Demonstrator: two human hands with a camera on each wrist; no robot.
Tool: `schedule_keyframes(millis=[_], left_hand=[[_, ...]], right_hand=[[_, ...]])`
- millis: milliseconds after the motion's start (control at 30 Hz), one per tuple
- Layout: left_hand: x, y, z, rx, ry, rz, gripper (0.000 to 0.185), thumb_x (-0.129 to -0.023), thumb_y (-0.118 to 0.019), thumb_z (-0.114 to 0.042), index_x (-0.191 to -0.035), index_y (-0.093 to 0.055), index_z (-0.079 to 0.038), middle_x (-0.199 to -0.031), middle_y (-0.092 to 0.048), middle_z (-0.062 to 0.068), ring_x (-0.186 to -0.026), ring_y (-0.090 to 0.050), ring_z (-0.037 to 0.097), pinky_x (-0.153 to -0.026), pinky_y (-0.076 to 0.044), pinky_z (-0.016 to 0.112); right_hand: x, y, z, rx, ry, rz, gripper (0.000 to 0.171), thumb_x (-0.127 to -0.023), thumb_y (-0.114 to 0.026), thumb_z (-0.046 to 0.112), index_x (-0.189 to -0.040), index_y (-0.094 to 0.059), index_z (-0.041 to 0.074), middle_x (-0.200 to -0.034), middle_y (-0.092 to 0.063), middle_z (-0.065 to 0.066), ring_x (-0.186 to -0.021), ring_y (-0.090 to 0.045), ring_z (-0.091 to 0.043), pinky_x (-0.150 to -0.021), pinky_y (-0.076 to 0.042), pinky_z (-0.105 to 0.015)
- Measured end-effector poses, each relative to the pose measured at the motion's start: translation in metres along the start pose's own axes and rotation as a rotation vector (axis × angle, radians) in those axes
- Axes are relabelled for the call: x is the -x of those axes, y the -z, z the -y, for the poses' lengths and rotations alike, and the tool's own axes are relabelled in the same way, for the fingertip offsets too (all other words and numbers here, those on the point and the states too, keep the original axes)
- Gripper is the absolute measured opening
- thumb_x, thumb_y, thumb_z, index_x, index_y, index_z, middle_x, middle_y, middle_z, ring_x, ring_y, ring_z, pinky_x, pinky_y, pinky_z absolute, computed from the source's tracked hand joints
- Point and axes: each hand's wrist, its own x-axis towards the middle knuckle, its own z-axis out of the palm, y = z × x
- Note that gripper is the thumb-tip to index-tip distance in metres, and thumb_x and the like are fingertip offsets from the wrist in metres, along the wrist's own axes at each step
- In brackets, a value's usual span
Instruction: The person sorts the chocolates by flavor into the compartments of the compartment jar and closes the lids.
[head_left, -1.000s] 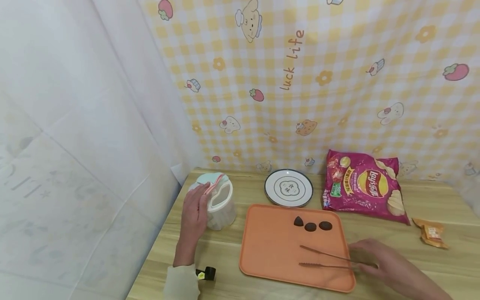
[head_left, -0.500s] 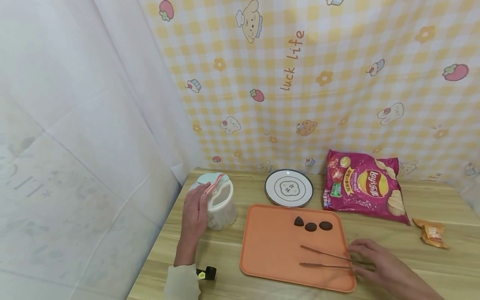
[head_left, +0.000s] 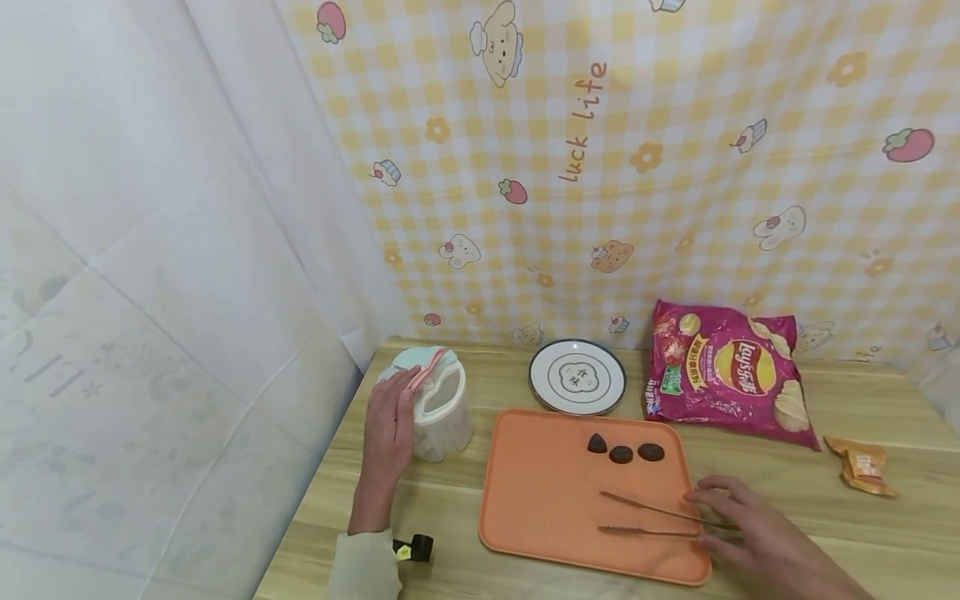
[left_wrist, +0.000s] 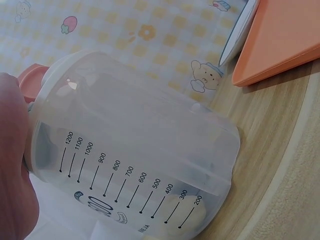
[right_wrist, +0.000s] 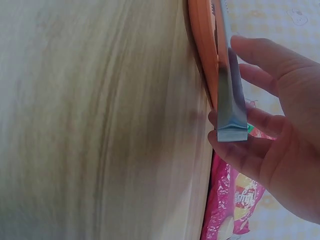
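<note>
My left hand [head_left: 390,421] grips the top of a translucent storage jar [left_wrist: 140,135] with printed volume marks, at the open lid [head_left: 423,362]. Inside the jar, something pale lies near the bottom. My right hand [head_left: 753,525] is around the handle end of metal tongs [head_left: 652,532]; in the right wrist view the thumb lies at one edge and fingertips show past the other. The tongs' two arms stand apart over the orange tray [head_left: 540,492]. Three dark pieces, like chocolates, lie in the tray; one is a rounded triangle [head_left: 597,443], another an oval [head_left: 651,452].
Behind the tray lies a round white plate [head_left: 577,354] with a dark rim. A magenta Lay's chip bag [head_left: 723,408] lies to its right, then a small orange wrapped snack [head_left: 862,467]. A checkered curtain [head_left: 637,208] hangs along the table's back edge.
My right hand has slid a little left along the tongs, its fingers now over the tray's right rim. The tongs have stayed in place. My left hand has not visibly moved.
</note>
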Motion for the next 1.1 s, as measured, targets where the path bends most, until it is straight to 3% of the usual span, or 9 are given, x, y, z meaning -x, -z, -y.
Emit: schedule_keyframes(millis=[300,500,700,1000,1100], left_hand=[[0.0010,0.0004,-0.0028,-0.001,0.023,0.002,0.035,-0.101,-0.038,-0.018,-0.128,-0.058,-0.007,-0.128,-0.058,0.003,-0.124,-0.046,0.023,-0.107,-0.020,0.049],[0.0007,0.0002,-0.0032,-0.001,0.025,0.001,0.035,-0.101,-0.039,-0.017,-0.128,-0.058,-0.006,-0.128,-0.058,0.004,-0.123,-0.046,0.024,-0.107,-0.020,0.048],[0.0006,0.0001,-0.0030,-0.001,0.035,0.002,0.035,-0.100,-0.039,-0.018,-0.127,-0.059,-0.007,-0.128,-0.058,0.003,-0.123,-0.046,0.023,-0.107,-0.020,0.049],[0.0002,-0.0003,-0.0031,0.010,0.014,-0.011,0.034,-0.100,-0.040,-0.017,-0.126,-0.059,-0.005,-0.126,-0.059,0.006,-0.122,-0.047,0.025,-0.107,-0.021,0.049],[-0.0001,-0.0004,-0.0032,0.013,0.002,-0.014,0.034,-0.100,-0.040,-0.016,-0.125,-0.059,-0.003,-0.125,-0.059,0.008,-0.121,-0.047,0.027,-0.107,-0.022,0.048]], right_hand=[[-0.0002,-0.0015,0.0023,-0.009,-0.054,0.090,0.039,-0.086,-0.065,0.043,-0.120,-0.061,0.025,-0.119,-0.046,0.008,-0.099,-0.052,-0.013,-0.076,-0.051,-0.025],[0.0000,-0.0023,0.0026,-0.027,-0.030,0.091,0.037,-0.086,-0.066,0.037,-0.121,-0.061,0.026,-0.112,-0.048,0.011,-0.091,-0.051,-0.006,-0.074,-0.051,-0.024],[-0.0026,-0.0031,0.0041,0.006,-0.045,0.123,0.034,-0.086,-0.066,0.039,-0.117,-0.064,0.025,-0.108,-0.050,0.011,-0.089,-0.051,-0.006,-0.074,-0.052,-0.026],[-0.0009,-0.0081,-0.0019,-0.038,0.055,0.039,0.027,-0.084,-0.069,0.033,-0.109,-0.063,0.024,-0.104,-0.053,0.011,-0.089,-0.052,-0.005,-0.072,-0.052,-0.024],[-0.0009,-0.0073,-0.0021,-0.060,0.026,0.051,0.027,-0.084,-0.069,0.033,-0.109,-0.062,0.023,-0.104,-0.055,0.012,-0.091,-0.054,-0.005,-0.073,-0.051,-0.026]])
